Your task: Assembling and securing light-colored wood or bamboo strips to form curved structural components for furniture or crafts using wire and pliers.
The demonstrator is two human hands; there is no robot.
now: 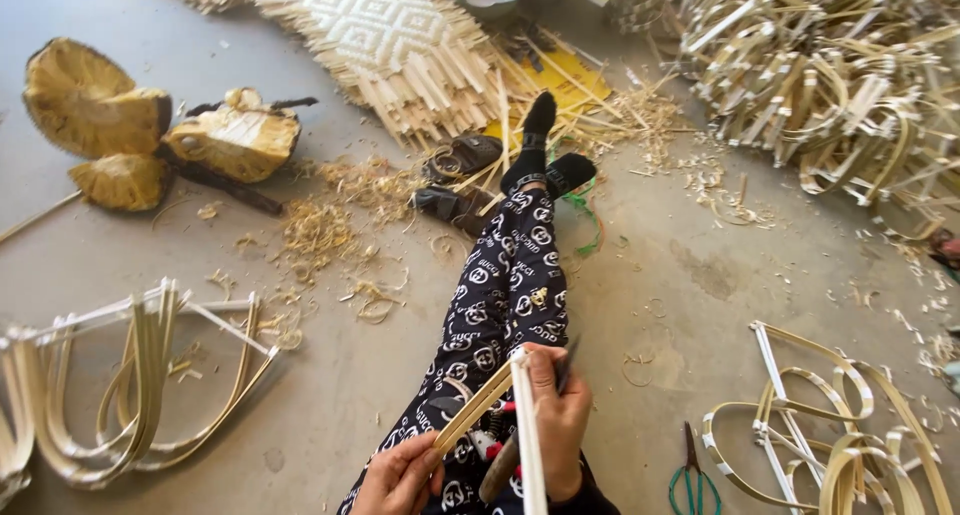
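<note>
Bamboo strips [500, 395] sit in both my hands over my lap, nearest of all. My left hand [400, 478] is closed round the low end of the tan strip, which slants up to the right; my right hand [558, 415] is wrapped round the pale upright strip where the two meet, and it also pinches a dark blade [566, 363] with a wooden handle that shows below the fist. I judge these strips light, springy and thin, stiff along the grain yet ready to split or give a splinter, so holding close to the joint, as I do, should keep them from whipping about.

On the floor [660, 275] just right of my lap lie green-handled scissors [692, 475] and a pile of bent hoops [850, 445]. Left, well apart, stand more bent strips [140, 375] in a row. My patterned trouser leg [510, 275] stretches away to a black sock. Farther off are shavings [320, 225], cut stump pieces [90, 105], a woven mat [380, 25] and a big heap of strips [830, 75].
</note>
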